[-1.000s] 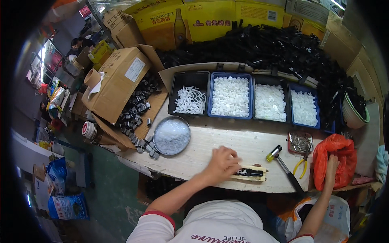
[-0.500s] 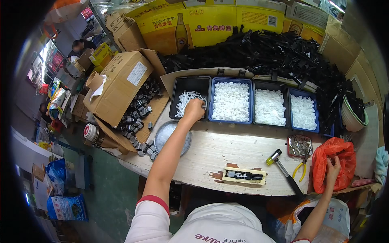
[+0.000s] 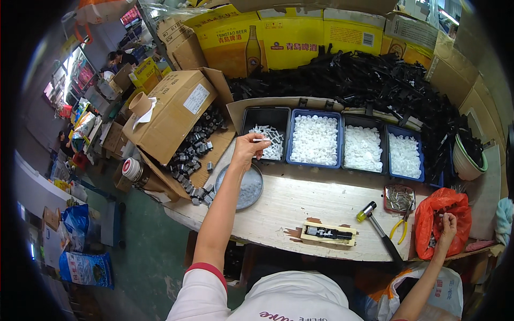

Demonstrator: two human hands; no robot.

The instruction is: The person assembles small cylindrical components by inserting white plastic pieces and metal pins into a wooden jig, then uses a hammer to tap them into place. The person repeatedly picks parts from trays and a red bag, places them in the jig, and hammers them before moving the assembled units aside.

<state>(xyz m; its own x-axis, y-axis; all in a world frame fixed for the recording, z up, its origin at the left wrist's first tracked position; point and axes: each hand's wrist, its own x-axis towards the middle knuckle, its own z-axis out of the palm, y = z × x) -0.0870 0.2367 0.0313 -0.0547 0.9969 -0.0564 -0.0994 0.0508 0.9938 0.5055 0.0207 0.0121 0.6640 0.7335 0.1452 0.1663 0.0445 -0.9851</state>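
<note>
My left hand [image 3: 246, 151] is closed on a small white plastic pin [image 3: 262, 139], raised at the near left of a black bin [image 3: 251, 119]. Inside that bin lies a heap of similar white pins [image 3: 274, 140]. At the right, my right hand [image 3: 448, 228] is over the mouth of a red plastic bag [image 3: 428, 211], fingers pinched together; what they grip is too small to make out. Between the hands, near the table's front edge, a black mechanism with a silver part [image 3: 329, 232] rests in a pale wooden holder [image 3: 312, 240].
A round metal dish [image 3: 251, 191] is below my left forearm. Bins of white round parts [image 3: 316, 140] line the back. A hammer [image 3: 381, 232], yellow-handled pliers [image 3: 399, 230] and a red box of metal pins [image 3: 399, 198] sit at right. Small metal-and-black parts [image 3: 188, 167] spill from a carton [image 3: 168, 115].
My left hand has come out of the black bin, back and to the left, with a white pin. My right hand has lifted slightly from the red bag, fingers now pinched. The view has shifted.
</note>
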